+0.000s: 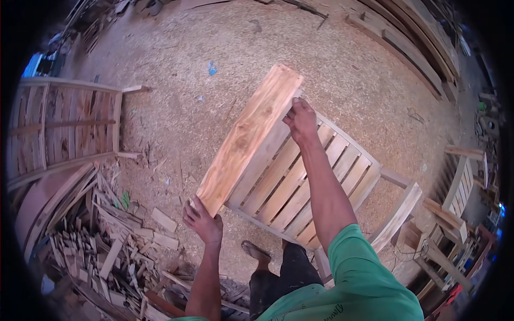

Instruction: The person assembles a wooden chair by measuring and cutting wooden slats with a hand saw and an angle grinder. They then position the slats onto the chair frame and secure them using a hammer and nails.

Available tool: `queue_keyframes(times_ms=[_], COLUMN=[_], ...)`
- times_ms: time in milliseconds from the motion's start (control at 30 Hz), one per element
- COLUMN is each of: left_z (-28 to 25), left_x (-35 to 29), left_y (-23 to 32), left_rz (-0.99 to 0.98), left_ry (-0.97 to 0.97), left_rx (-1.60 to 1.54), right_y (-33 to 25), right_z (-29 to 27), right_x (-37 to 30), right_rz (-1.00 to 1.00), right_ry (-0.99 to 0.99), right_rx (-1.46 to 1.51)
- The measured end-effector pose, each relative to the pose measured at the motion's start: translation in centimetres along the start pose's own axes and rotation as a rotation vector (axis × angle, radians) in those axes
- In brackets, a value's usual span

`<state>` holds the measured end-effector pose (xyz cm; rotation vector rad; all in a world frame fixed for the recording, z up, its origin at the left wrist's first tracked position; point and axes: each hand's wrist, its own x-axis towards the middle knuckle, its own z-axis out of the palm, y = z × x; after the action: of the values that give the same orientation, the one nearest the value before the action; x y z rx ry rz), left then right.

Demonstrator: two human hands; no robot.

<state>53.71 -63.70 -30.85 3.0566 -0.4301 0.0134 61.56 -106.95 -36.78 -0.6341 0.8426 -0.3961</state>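
A wide, pale-orange wooden board (249,131) with clear grain and a knot slants across the middle. My left hand (203,220) grips its near lower end, thumb and fingers around the edge. Farther up, my right hand (301,119) is closed on the board's right edge, its fingertips partly hidden. Directly beside and below the board is a slatted wooden piece of furniture (305,184) with gaps between its slats and a leg frame (396,216) at its right end. Whether the board is joined to it I cannot tell.
Offcuts and scrap wood (107,257) pile up at the lower left. Another slatted frame (69,125) stands at the left. Long planks (407,51) lie at the far right, and more slatted furniture (455,198) stands at the right. Wood shavings cover the floor (176,85).
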Motion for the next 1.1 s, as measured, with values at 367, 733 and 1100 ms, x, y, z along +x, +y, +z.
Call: queue_keyframes(times_ms=[367, 733, 1100], left_z=[-0.4, -0.6, -0.1], left_x=[0.1, 0.4, 0.1], left_y=[1.2, 1.0, 1.3], left_rz=[-0.032, 0.026, 0.01], left_ry=[-0.078, -0.077, -0.095], left_rx=[0.032, 0.022, -0.02], right_y=[-0.1, -1.4, 0.2], right_z=[-0.1, -0.8, -0.8], right_x=[0.1, 0.1, 2.4], right_rz=[-0.008, 0.21, 0.233], right_ry=[-0.012, -0.147, -0.102], right_rx=[0.015, 0.43, 0.609])
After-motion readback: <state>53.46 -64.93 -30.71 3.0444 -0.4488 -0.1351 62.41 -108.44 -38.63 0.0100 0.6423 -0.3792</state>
